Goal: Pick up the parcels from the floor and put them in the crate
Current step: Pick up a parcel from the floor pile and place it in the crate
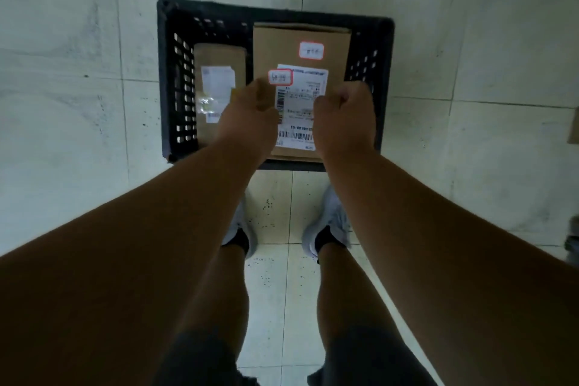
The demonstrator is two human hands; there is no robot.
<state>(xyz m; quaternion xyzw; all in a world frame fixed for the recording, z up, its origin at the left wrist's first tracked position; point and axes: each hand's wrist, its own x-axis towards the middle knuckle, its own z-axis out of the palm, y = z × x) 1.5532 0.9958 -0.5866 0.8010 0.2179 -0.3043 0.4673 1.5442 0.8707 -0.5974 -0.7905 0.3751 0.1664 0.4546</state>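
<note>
A black slatted plastic crate (383, 50) stands on the tiled floor in front of my feet. Inside it, a large cardboard parcel (282, 44) with a white shipping label and two red-edged stickers fills the right part. A smaller cardboard parcel (219, 59) with a white label lies along the left side. My left hand (247, 116) and my right hand (344, 116) hover side by side above the near half of the large parcel. Their fingers curl loosely downward and hold nothing.
Pale floor tiles (78, 103) surround the crate. My white shoes (332, 222) stand just short of its near rim. A corner of another cardboard piece (574, 125) shows at the right edge, with a grey object (573, 238) below it.
</note>
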